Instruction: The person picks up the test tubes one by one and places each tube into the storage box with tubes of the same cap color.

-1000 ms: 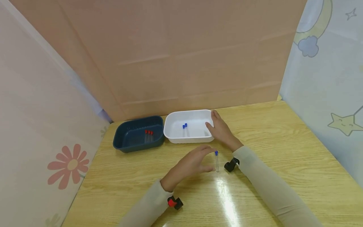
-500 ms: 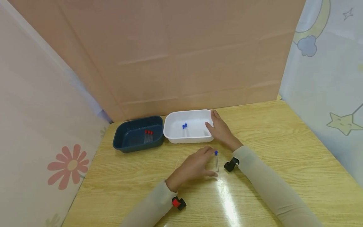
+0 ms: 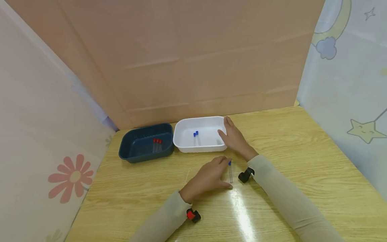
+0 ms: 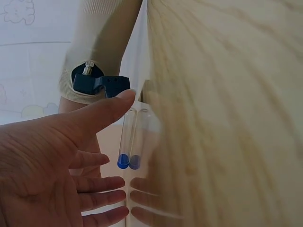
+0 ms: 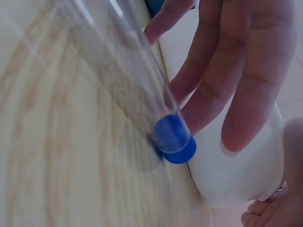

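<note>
A clear test tube with a blue cap lies on the table in front of the white tray. My left hand is around its left side, index finger by the cap and thumb near the lower end. In the left wrist view the fingers of that hand are spread and fairly straight, with the tube beyond the gap. My right hand holds the right end of the white tray, thumb over the inside of the wall. Two blue-capped tubes lie inside this tray.
To the left, close against the white tray, stands a dark blue tray with three red-capped tubes in it. An orange-brown sheet rises behind both trays. Patterned sheets border the wooden table on either side.
My left hand has shifted slightly right along the tube, its thumb now lower and nearer the tube's bottom end. The right hand stays at the white tray.
</note>
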Motion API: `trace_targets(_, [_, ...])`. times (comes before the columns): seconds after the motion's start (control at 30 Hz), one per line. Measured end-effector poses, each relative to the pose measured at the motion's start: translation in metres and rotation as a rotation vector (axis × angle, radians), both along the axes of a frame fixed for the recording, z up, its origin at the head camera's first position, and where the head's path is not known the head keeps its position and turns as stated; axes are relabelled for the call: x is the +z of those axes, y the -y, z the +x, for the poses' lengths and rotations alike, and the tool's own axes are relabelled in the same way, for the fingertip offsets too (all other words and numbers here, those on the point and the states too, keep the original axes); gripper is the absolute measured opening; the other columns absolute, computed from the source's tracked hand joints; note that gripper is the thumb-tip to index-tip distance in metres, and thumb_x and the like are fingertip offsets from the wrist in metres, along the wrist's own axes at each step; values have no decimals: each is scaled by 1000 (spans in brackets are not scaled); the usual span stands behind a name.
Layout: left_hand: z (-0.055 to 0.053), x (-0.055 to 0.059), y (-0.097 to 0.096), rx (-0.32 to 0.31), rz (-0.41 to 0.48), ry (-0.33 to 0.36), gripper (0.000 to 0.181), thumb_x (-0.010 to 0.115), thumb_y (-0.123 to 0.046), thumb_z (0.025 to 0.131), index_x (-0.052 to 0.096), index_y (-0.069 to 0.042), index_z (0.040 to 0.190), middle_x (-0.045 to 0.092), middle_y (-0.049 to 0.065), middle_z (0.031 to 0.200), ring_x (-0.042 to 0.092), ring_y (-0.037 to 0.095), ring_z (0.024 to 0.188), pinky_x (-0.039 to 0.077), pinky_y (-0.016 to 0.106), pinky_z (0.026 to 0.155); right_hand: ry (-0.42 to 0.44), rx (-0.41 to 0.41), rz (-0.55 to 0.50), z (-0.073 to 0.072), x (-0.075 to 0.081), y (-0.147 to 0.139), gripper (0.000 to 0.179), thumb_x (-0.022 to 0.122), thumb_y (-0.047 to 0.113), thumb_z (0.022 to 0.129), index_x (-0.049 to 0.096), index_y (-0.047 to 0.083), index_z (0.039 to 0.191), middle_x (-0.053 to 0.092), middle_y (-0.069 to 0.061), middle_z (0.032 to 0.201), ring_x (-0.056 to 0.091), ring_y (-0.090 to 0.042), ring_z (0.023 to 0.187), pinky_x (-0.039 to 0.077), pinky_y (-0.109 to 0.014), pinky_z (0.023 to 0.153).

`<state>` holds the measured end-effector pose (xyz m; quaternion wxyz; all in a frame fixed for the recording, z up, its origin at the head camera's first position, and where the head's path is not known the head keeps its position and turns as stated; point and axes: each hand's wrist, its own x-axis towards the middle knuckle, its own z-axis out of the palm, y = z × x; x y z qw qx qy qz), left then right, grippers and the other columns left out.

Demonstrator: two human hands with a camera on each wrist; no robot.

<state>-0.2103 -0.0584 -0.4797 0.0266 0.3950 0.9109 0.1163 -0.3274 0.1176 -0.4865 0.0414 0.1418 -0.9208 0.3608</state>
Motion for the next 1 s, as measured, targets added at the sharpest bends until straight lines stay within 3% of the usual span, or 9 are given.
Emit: trace_targets(1.0, [-10,-12,0,43,-30,-16,95,79,-63,80,46,-10,151,45,6,152,44,20,138,46,37,105,19,-8,-7,-2,-2,1,76,45,34,109,4,-6,159,-2,-19,168,5,-37,155,14,-54,122])
